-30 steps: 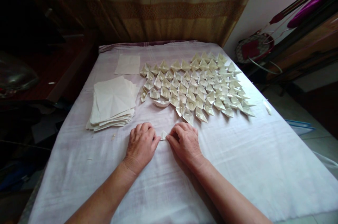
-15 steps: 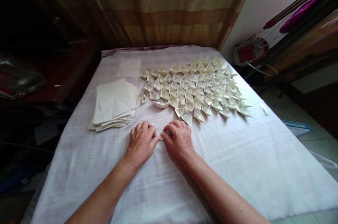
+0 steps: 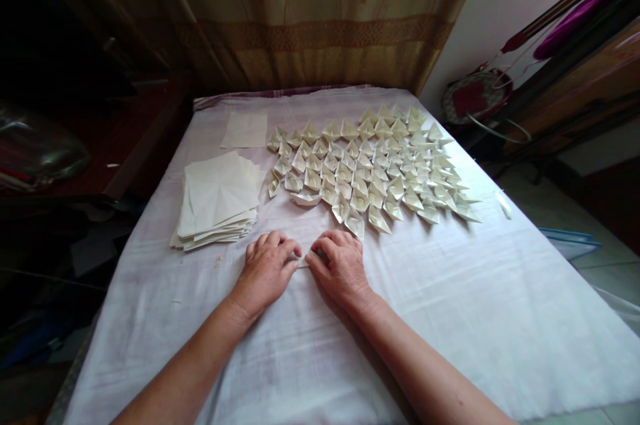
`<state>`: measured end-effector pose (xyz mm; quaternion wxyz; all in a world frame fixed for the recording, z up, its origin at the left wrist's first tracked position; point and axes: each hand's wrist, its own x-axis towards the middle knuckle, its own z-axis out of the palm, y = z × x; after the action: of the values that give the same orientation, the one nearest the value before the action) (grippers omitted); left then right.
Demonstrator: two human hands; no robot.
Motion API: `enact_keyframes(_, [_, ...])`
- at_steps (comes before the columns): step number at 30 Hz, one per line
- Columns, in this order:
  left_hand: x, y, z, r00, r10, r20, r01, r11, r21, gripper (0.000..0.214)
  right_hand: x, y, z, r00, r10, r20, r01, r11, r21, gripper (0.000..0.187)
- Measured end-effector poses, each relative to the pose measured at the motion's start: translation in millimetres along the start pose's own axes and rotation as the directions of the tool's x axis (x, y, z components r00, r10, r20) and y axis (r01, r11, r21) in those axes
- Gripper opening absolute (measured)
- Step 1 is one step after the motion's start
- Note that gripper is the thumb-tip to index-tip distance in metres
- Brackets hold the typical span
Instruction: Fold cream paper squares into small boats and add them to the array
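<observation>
My left hand (image 3: 266,269) and my right hand (image 3: 339,265) rest knuckles-up on the white cloth (image 3: 450,291), fingers curled and thumbs nearly touching. Between the fingertips a small folded piece of cream paper (image 3: 305,260) is pinched and mostly hidden. Just beyond my hands lie many small folded paper boats (image 3: 370,165) packed in rows. To the left a stack of creased square paper sheets (image 3: 217,198) sits on the cloth. One single sheet (image 3: 245,129) lies flat behind that stack.
A brown patterned curtain (image 3: 320,18) hangs behind the table. Dark furniture (image 3: 75,145) stands along the left edge. On the right are a wooden cabinet (image 3: 590,85) and a round woven object (image 3: 475,95) on the floor. A small paper scrap (image 3: 504,203) lies near the right edge.
My hands have drawn closer together over the small paper, which now shows less between the fingers. The view tilted slightly downward.
</observation>
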<state>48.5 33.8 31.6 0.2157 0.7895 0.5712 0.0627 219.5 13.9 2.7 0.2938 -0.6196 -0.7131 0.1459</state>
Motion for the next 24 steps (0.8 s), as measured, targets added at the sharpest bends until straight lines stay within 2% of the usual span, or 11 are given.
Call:
enact_keyframes(3, [-0.6, 0.1, 1.6, 1.000, 0.010, -0.016, -0.010, 1.000, -0.010, 0.026, -3.4, 1.7, -2.8, 0.999, -0.019, 0.026, 0.018, 1.000, 0.025, 0.013])
enact_keyframes(11, [-1.8, -0.4, 2.9, 0.998, 0.058, -0.024, -0.058, 0.998, -0.006, 0.028, -6.3, -4.8, -0.3, 0.997, 0.066, 0.036, -0.066, 0.998, 0.000, 0.009])
enact_keyframes(18, [-0.3, 0.5, 0.1, 0.998, 0.056, -0.009, -0.056, 0.998, -0.006, 0.028, -10.6, 14.3, -8.3, 1.000, -0.018, 0.015, 0.017, 0.994, 0.112, 0.007])
enact_keyframes(24, [1.5, 3.1, -4.8, 0.998, 0.056, 0.011, -0.056, 0.998, 0.010, 0.028, -12.1, 18.9, -7.2, 1.000, -0.012, -0.024, 0.014, 0.996, 0.088, 0.010])
